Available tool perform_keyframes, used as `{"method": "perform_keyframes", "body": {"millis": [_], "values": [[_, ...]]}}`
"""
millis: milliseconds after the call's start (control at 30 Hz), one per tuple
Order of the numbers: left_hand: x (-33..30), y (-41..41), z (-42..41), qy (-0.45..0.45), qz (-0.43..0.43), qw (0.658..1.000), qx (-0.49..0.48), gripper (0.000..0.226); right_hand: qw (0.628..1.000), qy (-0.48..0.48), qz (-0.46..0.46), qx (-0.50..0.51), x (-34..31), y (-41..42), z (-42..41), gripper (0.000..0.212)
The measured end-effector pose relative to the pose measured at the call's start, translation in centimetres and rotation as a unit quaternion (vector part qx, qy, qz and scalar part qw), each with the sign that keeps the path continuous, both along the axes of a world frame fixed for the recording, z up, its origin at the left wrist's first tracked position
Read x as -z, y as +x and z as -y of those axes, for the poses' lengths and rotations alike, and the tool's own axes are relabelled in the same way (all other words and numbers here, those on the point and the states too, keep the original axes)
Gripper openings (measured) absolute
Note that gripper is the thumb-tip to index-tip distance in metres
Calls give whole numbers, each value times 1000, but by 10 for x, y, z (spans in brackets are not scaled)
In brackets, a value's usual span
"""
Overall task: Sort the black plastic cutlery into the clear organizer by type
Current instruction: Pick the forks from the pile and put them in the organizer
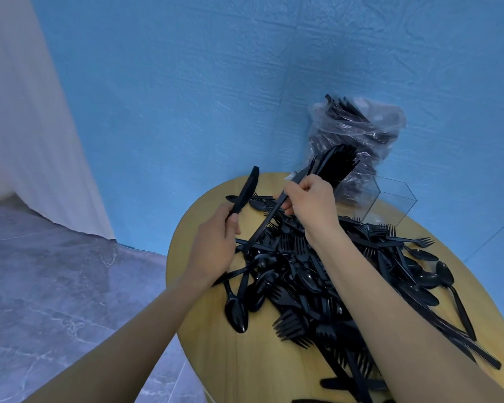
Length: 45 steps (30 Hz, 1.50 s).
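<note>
Now, left hand (216, 242) gripping knives (246, 190), right hand (312, 202) clutching forks (336, 164), above cutlery pile (317, 280)

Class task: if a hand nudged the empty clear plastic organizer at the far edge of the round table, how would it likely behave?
The clear plastic organizer looks thin-walled and empty, so probably light and easily slid. It stands tall, so a high push might tip it. Its smooth walls may feel slippery.

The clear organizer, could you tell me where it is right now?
In the head view, the organizer stands at the table's far right edge, beside the bag, beyond the right hand.
</note>
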<state>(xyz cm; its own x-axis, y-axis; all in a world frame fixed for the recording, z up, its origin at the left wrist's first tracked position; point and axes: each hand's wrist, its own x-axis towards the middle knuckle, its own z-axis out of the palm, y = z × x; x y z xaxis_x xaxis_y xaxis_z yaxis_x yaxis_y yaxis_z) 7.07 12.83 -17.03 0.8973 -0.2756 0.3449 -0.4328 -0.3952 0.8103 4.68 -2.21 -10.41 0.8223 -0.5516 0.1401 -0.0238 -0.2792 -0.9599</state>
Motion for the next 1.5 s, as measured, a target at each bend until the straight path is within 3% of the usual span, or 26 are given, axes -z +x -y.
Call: {"method": "perform_keyframes", "body": {"millis": [133, 300, 867, 1133, 1200, 1267, 1333, 1500], "values": [[-10, -26, 20, 5, -2, 997, 72, 18, 999, -28, 7, 21, 2, -15, -1, 20], [-17, -47, 42, -23, -49, 992, 113, 18, 999, 22, 32, 32, 6, -41, 11, 9], [-28, -87, 101, 6, -124, 965, 229, 26, 995, 61, 78, 4, 6, -102, 70, 45], [-21, -83, 111, 99, -56, 971, 213, 24, 994, 91, 60, -12, 15, -92, 83, 34], [-20, -73, 108, 83, -56, 977, 187, 22, 998, 52, 32, -19, 21, -83, 92, 29], [-20, -61, 103, 59, -61, 985, 151, 21, 998, -62, -29, 5, 27, -76, 106, 27], [-21, -49, 97, 41, -68, 990, 116, 21, 982, -168, -87, 18, 32, -69, 122, 27], [-20, -27, 86, 23, -85, 995, 53, 20, 930, -309, -198, -17, 44, -43, 144, 45]]}}
